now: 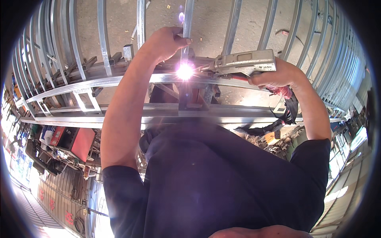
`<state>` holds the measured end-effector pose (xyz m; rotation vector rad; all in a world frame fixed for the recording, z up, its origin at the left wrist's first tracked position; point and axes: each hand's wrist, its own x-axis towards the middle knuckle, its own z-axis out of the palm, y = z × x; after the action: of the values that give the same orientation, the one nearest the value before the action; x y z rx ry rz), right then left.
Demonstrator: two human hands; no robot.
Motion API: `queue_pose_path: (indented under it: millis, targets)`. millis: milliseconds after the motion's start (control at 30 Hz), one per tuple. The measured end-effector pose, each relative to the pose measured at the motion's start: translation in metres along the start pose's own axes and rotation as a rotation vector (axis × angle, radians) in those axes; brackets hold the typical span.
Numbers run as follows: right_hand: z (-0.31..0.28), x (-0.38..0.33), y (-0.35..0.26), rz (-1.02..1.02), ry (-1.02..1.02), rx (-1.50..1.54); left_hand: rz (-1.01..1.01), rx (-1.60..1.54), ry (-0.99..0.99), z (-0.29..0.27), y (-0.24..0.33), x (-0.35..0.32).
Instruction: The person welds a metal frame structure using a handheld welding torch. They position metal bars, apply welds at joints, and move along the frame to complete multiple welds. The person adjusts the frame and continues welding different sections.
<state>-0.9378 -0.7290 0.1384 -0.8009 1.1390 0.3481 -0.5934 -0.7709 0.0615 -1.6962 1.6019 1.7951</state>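
My right hand (pixel 282 74) is wrapped round the back end of a grey, boxy welding gun (pixel 244 61), whose tip points left. At the tip burns a bright white-violet welding arc (pixel 185 71), its glare hiding the metal right there. It sits where an upright square metal bar (pixel 188 18) meets a long silver crossrail (pixel 162 78). My left hand (pixel 163 43) holds that bar just above the arc, thumb and fingers about its sides. A dark cable (pixel 291 107) with red wrapping hangs below my right hand.
Parallel metal bars (pixel 103 35) run along the frame on both sides. A second rail (pixel 158 119) lies nearer my body. Below left stands a red box-shaped machine (pixel 81 142). Scrap pieces (pixel 274 144) lie under the frame at right, and concrete floor (pixel 254 27) shows between bars.
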Motion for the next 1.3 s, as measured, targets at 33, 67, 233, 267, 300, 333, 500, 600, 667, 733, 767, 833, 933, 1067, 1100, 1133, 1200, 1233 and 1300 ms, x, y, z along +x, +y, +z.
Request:
queue_pose_path:
  millis: [33,67,233,267,300,333,500,600,667,733,767,833,933,1067,1100,1133,1200,1233,1300]
  targets:
    - [-0.001,0.000,0.003,0.007,0.007,-0.008,-0.009,0.008,-0.017,-0.002,0.003,0.000]
    - [-0.001,-0.001,0.005,0.014,0.014,-0.016,-0.018,0.017,-0.034,-0.005,0.006,-0.001]
    - [0.000,-0.004,0.005,-0.011,0.011,0.050,0.005,0.034,0.005,0.001,-0.004,0.005]
    - [0.001,-0.006,0.002,0.000,0.021,0.048,-0.003,0.018,-0.012,-0.002,0.002,0.002]
    - [0.002,-0.012,-0.006,0.043,0.042,0.050,0.000,0.064,-0.006,-0.001,0.000,0.003]
    - [0.000,-0.016,-0.006,0.079,0.060,0.044,0.003,0.109,0.001,-0.001,-0.001,0.004]
    - [-0.016,-0.043,0.024,0.038,0.107,0.165,0.104,0.174,0.454,-0.003,0.030,-0.001]
    - [-0.023,-0.061,0.035,0.072,0.160,0.159,0.282,0.104,0.338,0.022,0.058,0.004]
    - [-0.026,-0.067,0.049,0.099,0.187,0.152,0.193,0.162,0.207,0.047,0.077,0.010]
    - [-0.028,-0.071,0.059,0.135,0.192,0.170,0.188,0.189,0.122,0.072,0.077,0.029]
    - [-0.025,-0.074,0.057,0.115,0.198,0.214,0.182,0.204,0.107,0.079,0.080,0.033]
    - [-0.030,-0.073,0.073,0.148,0.168,0.196,0.173,0.225,0.070,0.084,0.080,0.038]
    - [-0.030,-0.070,0.080,0.091,0.146,0.170,0.152,0.165,0.035,0.084,0.076,0.041]
    - [-0.035,-0.057,0.092,0.105,0.110,0.096,0.122,0.142,0.006,0.080,0.080,0.037]
    - [-0.037,-0.057,0.094,0.118,0.097,0.089,0.123,0.123,0.007,0.080,0.079,0.038]
    - [-0.039,-0.055,0.097,0.131,0.082,0.079,0.114,0.135,-0.007,0.079,0.081,0.037]
    - [-0.041,-0.052,0.101,0.080,0.077,0.113,0.096,0.158,-0.034,0.076,0.085,0.037]
    - [-0.041,-0.052,0.103,0.053,0.077,0.130,0.113,0.175,-0.023,0.076,0.083,0.038]
    - [-0.043,-0.050,0.104,0.037,0.073,0.129,0.146,0.210,-0.002,0.077,0.077,0.042]
